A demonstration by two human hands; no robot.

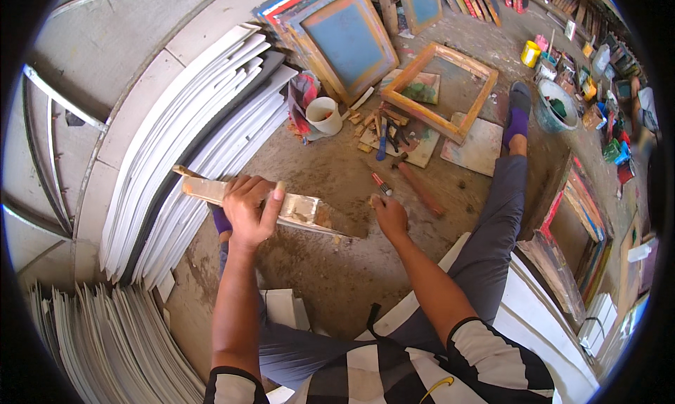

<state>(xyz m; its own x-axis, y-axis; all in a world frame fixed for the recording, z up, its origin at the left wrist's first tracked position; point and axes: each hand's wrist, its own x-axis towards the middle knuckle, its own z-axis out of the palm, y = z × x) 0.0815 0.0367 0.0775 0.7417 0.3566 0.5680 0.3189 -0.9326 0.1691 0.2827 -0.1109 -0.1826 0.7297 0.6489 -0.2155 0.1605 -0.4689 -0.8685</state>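
Observation:
My left hand (247,210) is wrapped round a worn, pale wooden bar (301,208), thumb on top. The bar slants from upper left down toward the floor at mid-picture; its far end looks stained and rough. To its right, my right hand (390,217) is closed in a pinch, apart from the bar, and whatever its fingertips hold is too small to make out. Just beyond that hand lie a red-and-white pen-like tool (382,184) and a hammer (420,188) with a wooden handle. Farther off, a blue-handled tool (382,142) rests near wood scraps (365,127).
A wooden frame (460,128) lies ahead, with blue-meshed screen frames (349,42) leaning behind. A white bucket (324,116) stands near stacked white sheets (190,123) at left. Paint containers and a tub (555,108) crowd the right. My legs spread either side.

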